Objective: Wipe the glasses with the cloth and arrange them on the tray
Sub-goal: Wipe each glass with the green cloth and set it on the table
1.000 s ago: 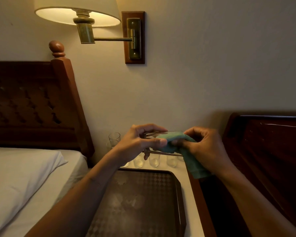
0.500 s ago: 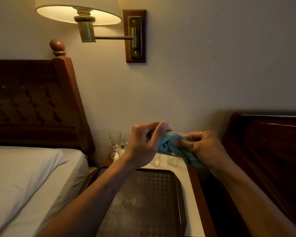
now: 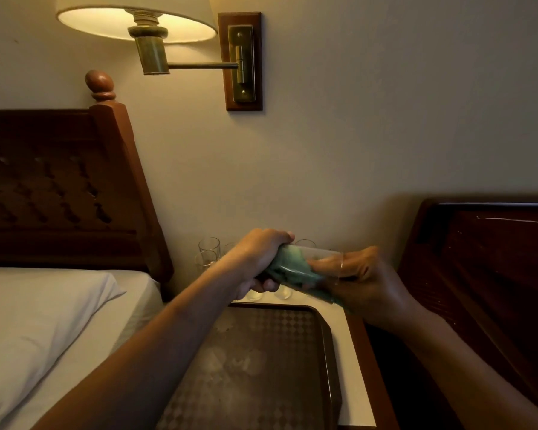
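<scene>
Several glasses [image 3: 209, 247] stand upright at the back of the bedside table [image 3: 353, 361], close to the wall [image 3: 354, 135], and our hands hide part of them. In front of them on the same table lies the dark tray [image 3: 329, 339]; its patterned bottom shows below our hands.

We hold one glass [image 3: 323, 254] in the air above the far rim of the tray, lying almost on its side. Our left hand [image 3: 255, 259] has its fingers curled tight around one end of it. The green cloth [image 3: 288, 268] is bunched inside this glass, and our right hand [image 3: 365, 280] pinches the cloth at the glass's mouth; this hand is blurred, so we cannot tell each finger.

The table is narrow. On the left it meets the bed with its pillow [image 3: 28, 321] and the tall headboard [image 3: 59, 187]. On the right a dark wooden board [image 3: 485, 259] rises just beside it. Only a thin white strip of table runs between the tray's right rim and the table's edge. The wall lamp [image 3: 137, 23] hangs well above the hands.
</scene>
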A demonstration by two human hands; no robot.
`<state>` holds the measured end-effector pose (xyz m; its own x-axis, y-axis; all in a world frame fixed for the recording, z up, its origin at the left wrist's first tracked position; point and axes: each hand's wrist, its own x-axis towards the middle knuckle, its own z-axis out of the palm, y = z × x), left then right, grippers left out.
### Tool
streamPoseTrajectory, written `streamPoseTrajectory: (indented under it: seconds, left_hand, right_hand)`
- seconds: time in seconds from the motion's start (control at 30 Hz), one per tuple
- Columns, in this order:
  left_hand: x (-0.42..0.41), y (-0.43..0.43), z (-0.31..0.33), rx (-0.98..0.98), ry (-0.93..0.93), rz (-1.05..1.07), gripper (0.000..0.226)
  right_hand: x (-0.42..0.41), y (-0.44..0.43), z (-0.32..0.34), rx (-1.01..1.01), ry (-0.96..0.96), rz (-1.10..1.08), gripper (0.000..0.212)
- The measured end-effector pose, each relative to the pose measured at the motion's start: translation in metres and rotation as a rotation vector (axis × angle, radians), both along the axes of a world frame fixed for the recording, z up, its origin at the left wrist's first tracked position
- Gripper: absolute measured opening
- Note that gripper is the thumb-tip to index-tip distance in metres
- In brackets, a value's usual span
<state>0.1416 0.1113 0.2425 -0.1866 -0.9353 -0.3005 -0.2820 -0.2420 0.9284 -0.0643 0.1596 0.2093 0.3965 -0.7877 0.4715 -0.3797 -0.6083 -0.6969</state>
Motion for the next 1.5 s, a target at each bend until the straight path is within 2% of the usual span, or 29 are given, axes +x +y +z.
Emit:
streamPoseTrajectory:
  seconds: [0.07, 0.1, 0.17, 0.23, 0.33, 0.4, 0.43, 0.5, 0.53, 0.6, 0.63, 0.7, 0.77, 0.83, 0.9, 0.93, 1.0, 1.1, 1.13, 1.2, 1.23, 1.3, 1.33, 1.37, 1.43, 1.5]
  left_hand:
    - [-0.009, 0.006, -0.007, -0.281, 0.075, 0.080, 0.045]
    - [-0.013, 0.010, -0.010, -0.456, 0.131, 0.082, 0.046]
    - [-0.016, 0.016, -0.017, -0.812, 0.164, 0.057, 0.047]
    - [-0.014, 0.017, -0.024, -1.147, 0.100, 0.023, 0.045]
    - [-0.009, 0.010, -0.035, -1.605, -0.032, -0.061, 0.046]
    - [-0.005, 0.004, -0.042, -1.773, -0.083, -0.069, 0.047]
    - [-0.003, 0.002, -0.045, -1.787, -0.082, -0.060, 0.047]
    - [-0.003, 0.002, -0.046, -1.633, -0.007, -0.044, 0.046]
    - [-0.005, 0.005, -0.043, -1.455, 0.079, -0.030, 0.044]
    - [-0.008, 0.008, -0.029, -0.938, 0.256, 0.001, 0.040]
    - [-0.007, 0.006, -0.022, -0.644, 0.276, 0.016, 0.040]
    - [0.000, 0.004, -0.008, -0.138, 0.153, -0.004, 0.043]
    - [0.005, 0.005, 0.001, 0.112, 0.103, -0.114, 0.045]
    - [0.000, 0.008, 0.006, 0.155, 0.109, -0.099, 0.042]
    - [-0.011, 0.012, 0.003, 0.023, 0.047, 0.058, 0.038]
    - [-0.016, 0.014, 0.000, -0.112, 0.037, 0.122, 0.038]
    - [-0.025, 0.019, -0.010, -0.502, 0.096, 0.141, 0.044]
    - [-0.024, 0.023, -0.026, -1.221, 0.035, 0.010, 0.041]
    - [-0.022, 0.021, -0.031, -1.420, -0.003, -0.039, 0.040]
    - [-0.017, 0.016, -0.040, -1.705, -0.043, -0.090, 0.042]
    - [-0.014, 0.013, -0.043, -1.776, -0.046, -0.093, 0.042]
    - [-0.011, 0.009, -0.048, -1.727, -0.010, -0.058, 0.043]
    - [-0.012, 0.010, -0.048, -1.592, 0.047, -0.027, 0.044]
    - [-0.013, 0.011, -0.045, -1.379, 0.132, 0.009, 0.043]
    - [-0.012, 0.010, -0.030, -0.747, 0.318, 0.026, 0.040]
    - [-0.003, 0.003, -0.019, -0.164, 0.274, -0.026, 0.039]
  right_hand:
    - [0.001, 0.000, 0.003, 0.229, -0.230, -0.003, 0.030]
    - [0.002, 0.000, 0.006, 0.308, -0.299, -0.012, 0.023]
    - [0.000, -0.001, 0.011, 0.470, -0.384, 0.027, 0.023]
    - [0.000, 0.000, 0.019, 0.700, -0.498, 0.131, 0.030]
    - [0.003, 0.002, 0.024, 1.025, -0.764, 0.161, 0.024]
    - [0.002, 0.002, 0.024, 1.084, -0.807, 0.153, 0.023]
    - [0.002, 0.001, 0.023, 1.060, -0.780, 0.169, 0.025]
    - [0.002, 0.001, 0.023, 0.914, -0.652, 0.148, 0.028]
    - [0.002, 0.002, 0.023, 0.781, -0.557, 0.095, 0.028]
    - [-0.002, 0.003, 0.021, 0.436, -0.337, 0.027, 0.027]
    - [-0.005, 0.003, 0.021, 0.269, -0.231, 0.038, 0.029]
    - [-0.009, 0.002, 0.017, 0.011, -0.017, 0.033, 0.036]
    - [-0.010, 0.001, 0.013, -0.106, 0.143, 0.002, 0.045]
    - [-0.007, 0.002, 0.010, -0.028, 0.084, -0.005, 0.051]
    - [-0.003, 0.002, 0.008, 0.184, -0.096, -0.028, 0.036]
    - [-0.003, 0.001, 0.009, 0.295, -0.176, -0.028, 0.029]
    - [-0.004, 0.002, 0.014, 0.536, -0.321, 0.044, 0.024]
    - [-0.008, 0.006, 0.025, 0.972, -0.636, 0.209, 0.034]
    - [-0.009, 0.007, 0.027, 1.079, -0.716, 0.207, 0.029]
    - [-0.010, 0.009, 0.031, 1.155, -0.759, 0.174, 0.025]
    - [-0.009, 0.009, 0.031, 1.125, -0.740, 0.175, 0.028]
    - [-0.005, 0.009, 0.032, 0.967, -0.684, 0.169, 0.029]
    - [-0.004, 0.008, 0.033, 0.848, -0.652, 0.131, 0.028]
    - [-0.005, 0.007, 0.031, 0.695, -0.602, 0.079, 0.027]
    - [-0.009, 0.005, 0.027, 0.312, -0.397, 0.000, 0.021]
    - [-0.010, 0.002, 0.021, 0.094, -0.173, 0.017, 0.028]
